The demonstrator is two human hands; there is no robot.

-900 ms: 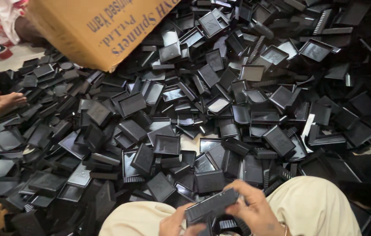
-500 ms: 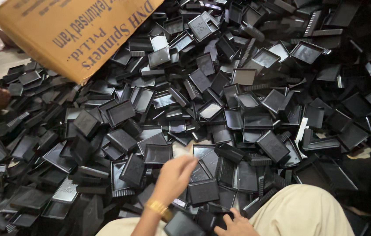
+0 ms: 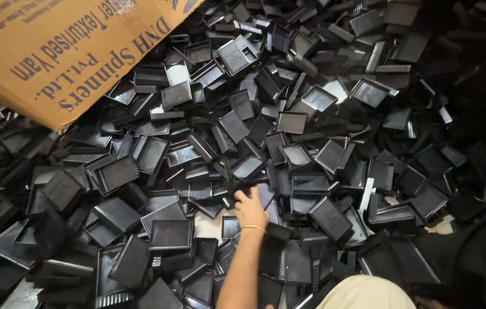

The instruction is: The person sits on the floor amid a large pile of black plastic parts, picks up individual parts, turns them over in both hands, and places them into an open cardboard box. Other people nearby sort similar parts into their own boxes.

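Here the left hand [image 3: 251, 209] lay reaching into the heap of black plastic trays [image 3: 289, 149], grip loose, fingers resting on one tray [image 3: 266, 197]; the right hand was out of view.

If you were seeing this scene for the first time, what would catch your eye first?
A huge heap of black plastic trays covers nearly the whole floor. At top left, a tilted brown cardboard box lies over the heap. At bottom centre, one hand with a gold bangle reaches into the trays.
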